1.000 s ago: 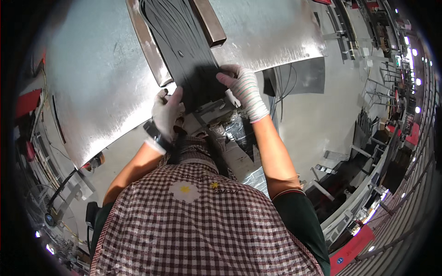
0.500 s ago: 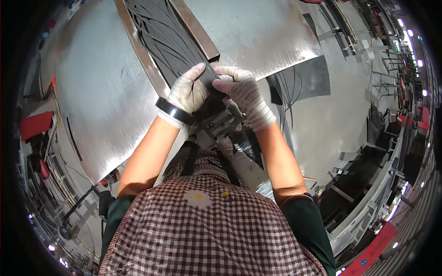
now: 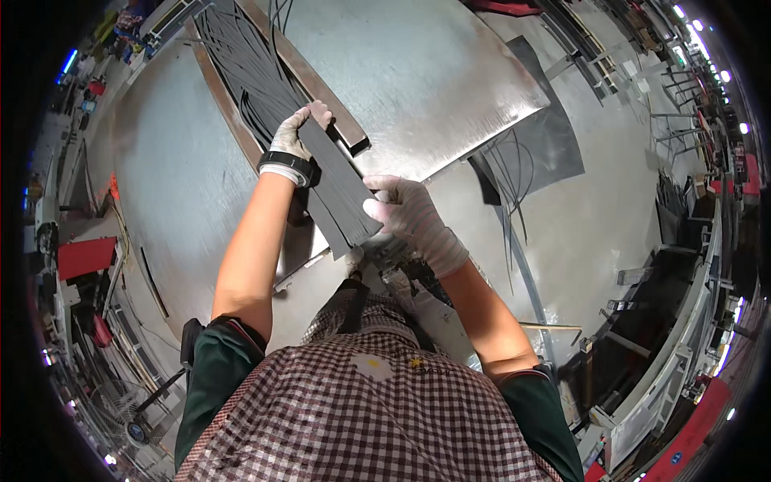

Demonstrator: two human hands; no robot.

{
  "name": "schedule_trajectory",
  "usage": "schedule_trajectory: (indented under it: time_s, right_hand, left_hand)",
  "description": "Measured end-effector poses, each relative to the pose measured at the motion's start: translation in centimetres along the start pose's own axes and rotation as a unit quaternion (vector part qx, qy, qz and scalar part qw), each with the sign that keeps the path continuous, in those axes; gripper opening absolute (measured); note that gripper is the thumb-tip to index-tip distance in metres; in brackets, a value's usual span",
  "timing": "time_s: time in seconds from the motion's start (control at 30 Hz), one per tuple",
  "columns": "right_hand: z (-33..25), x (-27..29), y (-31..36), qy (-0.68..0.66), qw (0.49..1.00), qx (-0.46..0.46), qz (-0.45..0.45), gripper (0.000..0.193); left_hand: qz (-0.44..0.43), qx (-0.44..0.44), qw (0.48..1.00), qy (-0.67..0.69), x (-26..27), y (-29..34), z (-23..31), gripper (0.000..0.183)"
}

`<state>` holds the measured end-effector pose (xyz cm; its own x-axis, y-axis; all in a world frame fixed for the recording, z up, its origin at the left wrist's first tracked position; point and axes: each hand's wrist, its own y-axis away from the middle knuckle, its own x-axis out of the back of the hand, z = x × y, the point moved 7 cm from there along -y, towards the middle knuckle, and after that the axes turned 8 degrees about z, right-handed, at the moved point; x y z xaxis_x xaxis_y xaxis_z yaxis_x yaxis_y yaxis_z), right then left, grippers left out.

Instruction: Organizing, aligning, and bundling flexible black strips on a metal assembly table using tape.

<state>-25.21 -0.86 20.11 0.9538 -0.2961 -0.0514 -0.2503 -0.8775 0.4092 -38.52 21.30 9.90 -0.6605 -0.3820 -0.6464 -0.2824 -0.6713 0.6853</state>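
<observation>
A thick bundle of flat dark grey strips (image 3: pixel 341 189) slants toward me past the near end of a metal channel, its squared end fanned slightly. Around the bundle's far part my left hand (image 3: pixel 293 138), in a pale glove with a black wristband, is closed; the thumb shows on the left and fingertips on the right. My right hand (image 3: pixel 414 221), also gloved, is at the bundle's right edge near its end, thumb and fingers curled against the strips. Many more loose strips (image 3: pixel 241 64) lie in the channel beyond. Fingers beneath the bundle are hidden.
Two brown metal bars (image 3: pixel 321 84) flank the channel on a shiny metal table (image 3: pixel 418 64). A dark sheet (image 3: pixel 550 128) with thin loose strips (image 3: pixel 514 165) sits off the table's right edge. Racks (image 3: pixel 666 345) stand at the right, and a fan (image 3: pixel 136 430) at lower left.
The bundle has been drawn toward me, so more of its length shows. My left hand has moved away and slightly left along it; my right hand has come nearer to me.
</observation>
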Motion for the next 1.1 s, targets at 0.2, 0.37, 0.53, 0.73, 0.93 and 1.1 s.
schedule_trajectory:
  time_s: [0.2,0.37,0.53,0.73,0.93,1.1]
  right_hand:
    - [-1.5,-0.3,1.5,-0.020,0.999,0.017,-0.020,0.040]
    - [-2.9,-0.9,2.2,-0.020,0.999,-0.012,-0.034,0.046]
    - [0.6,2.6,-4.9,0.412,0.894,0.167,0.056,0.047]
    - [0.5,-2.7,-14.7,0.397,0.872,0.247,0.143,0.041]
    - [-4.4,3.0,-18.1,0.311,0.905,0.243,0.161,0.037]
    - [-7.3,6.7,-18.5,0.405,0.833,0.312,0.213,0.037]
  left_hand:
    - [0.005,0.014,0.998,0.059,0.0,-2.6,1.5,0.023]
    - [-0.009,0.049,0.994,0.095,-0.5,-2.2,1.5,0.025]
    - [-0.017,0.057,0.994,0.095,-0.9,-0.8,1.4,0.022]
    - [-0.038,0.056,0.996,0.066,0.1,-0.8,1.4,0.021]
    - [-0.024,0.037,0.997,0.056,0.8,-0.8,1.8,0.021]
    - [-0.010,0.042,0.996,0.079,0.7,-1.0,1.6,0.022]
